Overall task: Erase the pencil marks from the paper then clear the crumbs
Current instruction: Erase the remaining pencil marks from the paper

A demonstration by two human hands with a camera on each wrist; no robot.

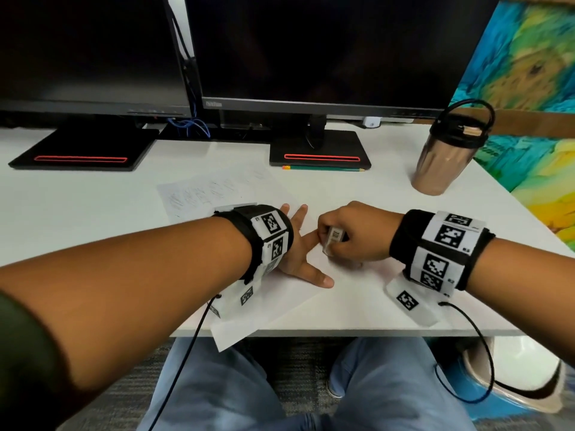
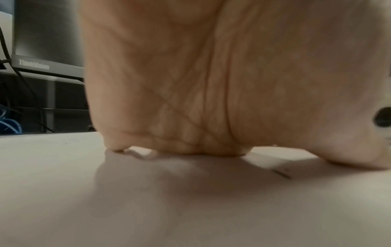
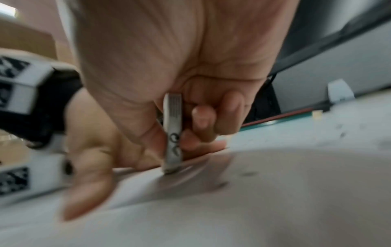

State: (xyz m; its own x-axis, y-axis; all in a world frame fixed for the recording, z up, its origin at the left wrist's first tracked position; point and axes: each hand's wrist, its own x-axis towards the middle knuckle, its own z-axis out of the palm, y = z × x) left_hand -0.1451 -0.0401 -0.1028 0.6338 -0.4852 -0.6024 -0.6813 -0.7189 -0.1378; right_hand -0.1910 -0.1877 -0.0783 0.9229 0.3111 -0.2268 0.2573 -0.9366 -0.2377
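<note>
Right hand [image 3: 180,93] pinches upright eraser [image 3: 173,133], tip touching paper [image 3: 275,192].

I see the white paper [image 1: 217,194] lying flat and skewed at centre frame, faint pencil marks [image 1: 199,197] across its upper part, its lower corner overhanging the table edge. The white eraser [image 1: 334,239] in its barcoded sleeve stands nearly upright, its tip touching the sheet.

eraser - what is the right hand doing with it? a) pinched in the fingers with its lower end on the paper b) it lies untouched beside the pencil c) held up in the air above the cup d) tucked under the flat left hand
a: the right hand pinches the eraser upright, its lower end touching the paper, while the left hand lies flat on the sheet.
</note>
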